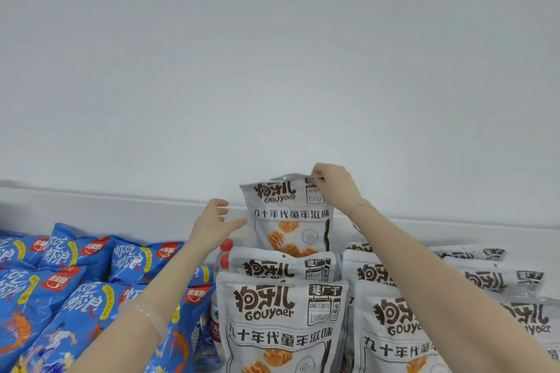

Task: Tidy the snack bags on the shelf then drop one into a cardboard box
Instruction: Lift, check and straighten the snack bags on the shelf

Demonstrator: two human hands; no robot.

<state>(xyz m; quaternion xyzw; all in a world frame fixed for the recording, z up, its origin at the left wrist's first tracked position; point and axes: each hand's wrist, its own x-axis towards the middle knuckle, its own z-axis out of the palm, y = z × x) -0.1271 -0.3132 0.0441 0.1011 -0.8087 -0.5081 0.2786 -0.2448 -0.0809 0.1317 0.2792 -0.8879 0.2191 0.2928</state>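
The right hand (333,188) pinches the top right corner of a white Gouyaer snack bag (291,215), its grip closed on the sealed edge, and holds the bag upright above and behind the rest of its row. The left hand (212,227) is open, fingers spread and slightly curled, its thumb pointing at the left edge of that same bag and close to it; whether it touches cannot be told. A pale bangle (145,316) sits on the left wrist.

Below the lifted bag stand more white Gouyaer bags (281,321) in overlapping rows that run off to the right, all facing forward. Just left of them, two red-capped bottles (225,254) stand wedged between the white bags and a spread of blue shrimp-chip bags (75,254), which lie tilted and overlapping across the left of the shelf. A plain white wall (272,70) rises behind everything.
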